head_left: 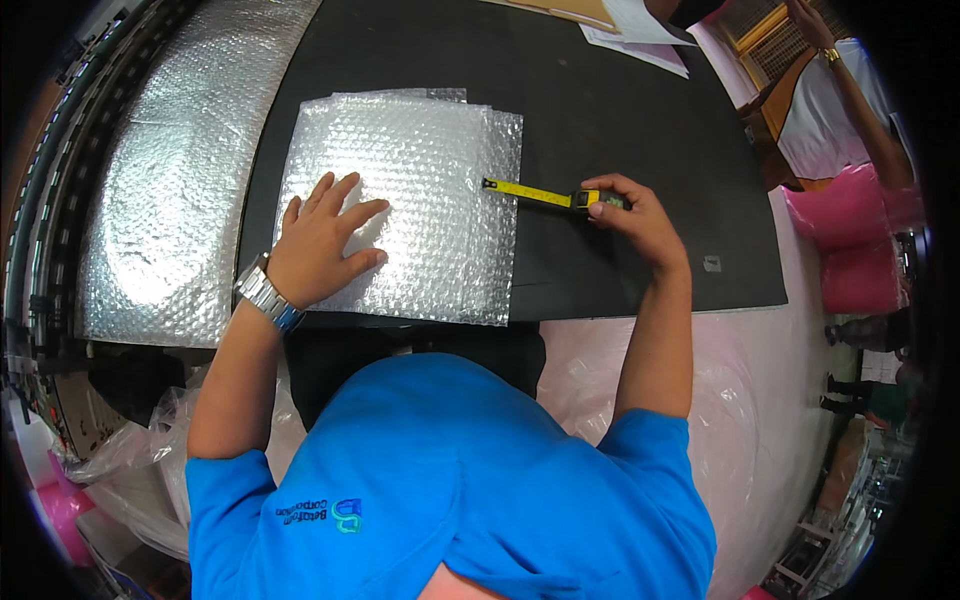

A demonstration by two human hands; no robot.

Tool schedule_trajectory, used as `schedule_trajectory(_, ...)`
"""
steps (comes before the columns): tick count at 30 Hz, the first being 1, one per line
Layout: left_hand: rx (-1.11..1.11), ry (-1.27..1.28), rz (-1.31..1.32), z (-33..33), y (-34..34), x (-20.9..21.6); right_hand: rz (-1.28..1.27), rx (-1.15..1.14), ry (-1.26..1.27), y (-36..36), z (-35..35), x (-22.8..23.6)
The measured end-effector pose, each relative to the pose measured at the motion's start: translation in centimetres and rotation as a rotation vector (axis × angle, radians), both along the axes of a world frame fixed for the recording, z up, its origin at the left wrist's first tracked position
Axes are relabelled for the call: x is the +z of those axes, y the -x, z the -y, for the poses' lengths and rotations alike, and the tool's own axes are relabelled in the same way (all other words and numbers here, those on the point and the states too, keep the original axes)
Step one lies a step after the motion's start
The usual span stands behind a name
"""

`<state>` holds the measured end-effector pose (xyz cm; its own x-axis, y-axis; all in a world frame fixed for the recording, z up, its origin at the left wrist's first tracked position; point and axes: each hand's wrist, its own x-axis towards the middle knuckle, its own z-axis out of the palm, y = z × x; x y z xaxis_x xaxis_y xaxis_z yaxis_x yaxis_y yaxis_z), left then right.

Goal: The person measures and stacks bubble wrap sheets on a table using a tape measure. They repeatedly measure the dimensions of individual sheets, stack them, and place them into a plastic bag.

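Observation:
Stacked bubble wrap sheets (430,150) lie on a black tabletop (640,130), their edges not quite lined up. My left hand (325,235) rests flat on the left part of the stack, fingers spread. To the right of the stack, my right hand (640,215) grips a black and yellow tape measure (588,200). Its yellow blade (535,192) is pulled out a short way, and the tip reaches over the right edge of the top sheets.
A wide strip of bubble wrap (190,170) runs along the left beside dark rollers (50,200). Papers (640,30) lie at the table's far edge. Another person's arm (860,100) shows at the far right, near pink plastic-wrapped bundles (850,240). Clear plastic film (720,400) covers the floor.

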<state>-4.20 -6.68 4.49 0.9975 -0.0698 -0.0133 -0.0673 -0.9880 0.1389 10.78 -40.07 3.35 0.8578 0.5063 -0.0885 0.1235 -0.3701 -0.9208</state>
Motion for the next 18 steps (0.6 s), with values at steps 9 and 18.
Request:
schedule_trajectory(9, -0.021, 0.023, 0.019, -0.4, -0.4, -0.7, -0.090, 0.011, -0.022, 0.1, -1.0, -0.3)
schedule_trajectory(18, -0.022, 0.040, 0.029, -0.5, -0.3, -0.9, 0.061, 0.038, 0.045, 0.2, -1.3, 0.2)
